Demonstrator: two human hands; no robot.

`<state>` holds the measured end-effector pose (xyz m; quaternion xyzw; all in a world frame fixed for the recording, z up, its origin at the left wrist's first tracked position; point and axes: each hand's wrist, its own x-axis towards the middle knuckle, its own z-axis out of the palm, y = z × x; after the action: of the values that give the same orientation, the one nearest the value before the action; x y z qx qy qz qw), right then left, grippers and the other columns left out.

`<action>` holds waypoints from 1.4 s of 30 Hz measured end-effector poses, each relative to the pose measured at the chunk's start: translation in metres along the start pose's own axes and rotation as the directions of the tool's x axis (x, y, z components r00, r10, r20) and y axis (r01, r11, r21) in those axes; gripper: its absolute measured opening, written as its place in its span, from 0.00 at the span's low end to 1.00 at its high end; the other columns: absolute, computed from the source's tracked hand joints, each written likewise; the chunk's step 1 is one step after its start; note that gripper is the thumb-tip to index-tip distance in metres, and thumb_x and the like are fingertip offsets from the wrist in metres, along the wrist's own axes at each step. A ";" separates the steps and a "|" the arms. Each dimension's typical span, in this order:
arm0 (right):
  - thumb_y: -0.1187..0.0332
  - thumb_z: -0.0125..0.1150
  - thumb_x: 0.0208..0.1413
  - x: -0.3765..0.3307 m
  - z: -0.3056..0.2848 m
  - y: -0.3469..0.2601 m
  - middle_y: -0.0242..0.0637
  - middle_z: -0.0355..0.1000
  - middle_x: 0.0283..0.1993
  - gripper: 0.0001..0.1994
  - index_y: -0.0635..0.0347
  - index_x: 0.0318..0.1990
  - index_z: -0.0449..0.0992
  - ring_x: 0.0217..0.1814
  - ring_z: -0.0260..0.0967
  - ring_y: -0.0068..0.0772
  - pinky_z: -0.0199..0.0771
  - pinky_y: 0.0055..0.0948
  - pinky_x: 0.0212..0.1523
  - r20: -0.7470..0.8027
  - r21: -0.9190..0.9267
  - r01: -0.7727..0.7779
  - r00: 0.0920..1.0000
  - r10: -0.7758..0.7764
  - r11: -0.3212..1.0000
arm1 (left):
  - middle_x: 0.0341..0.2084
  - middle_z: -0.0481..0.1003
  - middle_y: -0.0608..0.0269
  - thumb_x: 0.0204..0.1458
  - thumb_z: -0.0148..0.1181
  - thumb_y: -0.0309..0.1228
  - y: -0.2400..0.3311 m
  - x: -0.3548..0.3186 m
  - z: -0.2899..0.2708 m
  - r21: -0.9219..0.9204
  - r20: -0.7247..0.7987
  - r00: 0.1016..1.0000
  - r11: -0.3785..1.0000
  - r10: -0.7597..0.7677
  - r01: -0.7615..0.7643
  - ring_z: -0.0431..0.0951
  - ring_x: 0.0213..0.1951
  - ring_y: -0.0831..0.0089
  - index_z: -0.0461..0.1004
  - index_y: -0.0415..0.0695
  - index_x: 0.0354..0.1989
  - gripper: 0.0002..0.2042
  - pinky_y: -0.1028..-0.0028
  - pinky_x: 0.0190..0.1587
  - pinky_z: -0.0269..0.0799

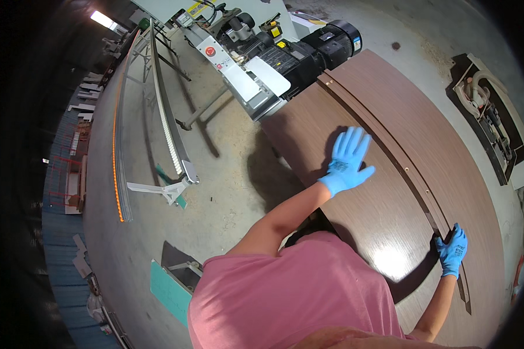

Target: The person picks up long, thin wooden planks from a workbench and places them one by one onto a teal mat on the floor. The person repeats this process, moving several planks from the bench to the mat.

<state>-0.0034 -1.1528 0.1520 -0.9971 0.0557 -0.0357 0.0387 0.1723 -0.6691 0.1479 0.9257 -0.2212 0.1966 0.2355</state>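
A wide brown wood-grain panel (370,218) stretches out in front of me and along my right side. Along it lies a long, narrow brown strip (393,154) with small holes; a dark line runs beside it. My left hand (346,163), in a blue glove, rests flat on the panel left of the strip, its fingers spread. Farther back at the right, my gloved right hand (451,251) is closed around the strip, the thumb on its left side; the fingertips are partly hidden.
At the panel's far end stands a machine with a black motor (332,43) and a red button (210,52). Roller rails (166,110) on legs stretch across the floor at left. A dark tray (489,113) with a hose lies at far right; a green board (169,291) is at lower left.
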 end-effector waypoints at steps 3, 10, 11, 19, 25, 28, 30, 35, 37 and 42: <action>0.56 0.83 0.43 0.000 0.001 0.001 0.51 0.76 0.56 0.43 0.63 0.67 0.71 0.60 0.73 0.57 0.73 0.49 0.62 0.008 0.006 0.007 1.000 -0.007 1.000 | 0.75 0.60 0.34 0.53 0.73 0.48 -0.029 -0.044 -0.020 0.067 -0.100 0.981 0.982 -0.169 0.176 0.56 0.75 0.35 0.63 0.33 0.74 0.45 0.41 0.77 0.50; 0.57 0.83 0.43 0.000 -0.001 0.000 0.51 0.76 0.58 0.44 0.64 0.68 0.70 0.62 0.73 0.57 0.73 0.49 0.64 0.036 -0.008 0.003 0.999 -0.003 1.000 | 0.72 0.65 0.37 0.57 0.68 0.48 -0.038 -0.080 -0.017 0.165 -0.023 0.969 0.955 -0.246 0.246 0.61 0.74 0.37 0.67 0.35 0.72 0.39 0.42 0.78 0.50; 0.57 0.83 0.43 0.000 -0.002 0.001 0.50 0.76 0.57 0.44 0.63 0.67 0.70 0.61 0.73 0.57 0.74 0.49 0.63 0.023 -0.010 0.008 1.000 -0.007 1.000 | 0.72 0.65 0.38 0.58 0.68 0.48 -0.039 -0.081 -0.014 0.158 -0.043 0.969 0.956 -0.242 0.246 0.60 0.74 0.37 0.68 0.35 0.72 0.38 0.43 0.78 0.50; 0.57 0.84 0.43 0.000 -0.003 0.000 0.50 0.78 0.55 0.43 0.61 0.68 0.70 0.59 0.74 0.57 0.74 0.50 0.62 -0.022 -0.014 0.032 0.999 -0.032 0.999 | 0.72 0.66 0.38 0.58 0.68 0.48 -0.042 -0.084 -0.009 0.124 -0.089 0.965 0.958 -0.247 0.257 0.61 0.75 0.40 0.69 0.34 0.71 0.38 0.45 0.79 0.51; 0.58 0.84 0.44 0.000 -0.007 -0.003 0.50 0.78 0.56 0.44 0.60 0.68 0.70 0.58 0.74 0.58 0.74 0.50 0.61 -0.024 -0.001 0.053 0.998 -0.053 0.999 | 0.68 0.70 0.37 0.56 0.71 0.40 -0.043 -0.083 -0.013 0.052 -0.175 0.960 0.972 -0.218 0.230 0.66 0.72 0.39 0.70 0.32 0.68 0.35 0.45 0.76 0.58; 0.58 0.84 0.42 -0.001 -0.018 -0.011 0.51 0.76 0.61 0.47 0.60 0.72 0.67 0.63 0.72 0.58 0.70 0.51 0.67 0.032 0.010 0.020 0.999 -0.021 1.000 | 0.68 0.70 0.37 0.56 0.71 0.39 -0.040 -0.081 -0.015 0.054 -0.179 0.957 0.969 -0.228 0.241 0.66 0.71 0.39 0.71 0.32 0.67 0.34 0.46 0.75 0.60; 0.58 0.84 0.41 0.001 -0.029 -0.021 0.52 0.74 0.66 0.50 0.60 0.74 0.66 0.67 0.71 0.58 0.67 0.51 0.71 0.032 -0.006 0.046 0.998 -0.045 0.999 | 0.67 0.71 0.37 0.55 0.72 0.38 -0.042 -0.082 -0.013 0.030 -0.201 0.952 0.970 -0.232 0.243 0.67 0.71 0.38 0.72 0.31 0.66 0.33 0.46 0.73 0.61; 0.38 0.67 0.57 0.008 -0.033 -0.083 0.54 0.59 0.82 0.47 0.61 0.76 0.64 0.83 0.56 0.60 0.48 0.61 0.83 -0.160 -0.145 0.315 0.928 -0.336 0.938 | 0.66 0.71 0.37 0.55 0.72 0.36 -0.042 -0.079 -0.016 -0.002 -0.205 0.949 0.970 -0.238 0.243 0.67 0.70 0.38 0.72 0.31 0.65 0.32 0.47 0.72 0.63; 0.38 0.60 0.64 0.014 -0.030 -0.133 0.55 0.60 0.81 0.41 0.63 0.73 0.68 0.83 0.56 0.63 0.49 0.63 0.82 -0.224 -0.048 0.415 0.882 -0.415 0.908 | 0.67 0.70 0.36 0.57 0.70 0.34 -0.043 -0.081 -0.018 -0.021 -0.222 0.945 0.970 -0.242 0.243 0.67 0.70 0.37 0.70 0.30 0.66 0.31 0.46 0.72 0.63; 0.47 0.61 0.65 0.029 -0.005 -0.240 0.58 0.64 0.78 0.32 0.64 0.66 0.72 0.79 0.61 0.66 0.57 0.63 0.78 -0.261 0.246 0.591 0.804 -0.535 0.768 | 0.71 0.65 0.35 0.61 0.67 0.32 -0.047 -0.088 -0.018 -0.073 -0.301 0.918 0.966 -0.259 0.249 0.63 0.73 0.36 0.64 0.30 0.71 0.32 0.45 0.75 0.59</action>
<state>0.0509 -0.9190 0.1787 -0.9409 -0.2499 -0.1417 0.1795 0.1187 -0.5948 0.1049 0.9004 -0.0630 0.3028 0.3060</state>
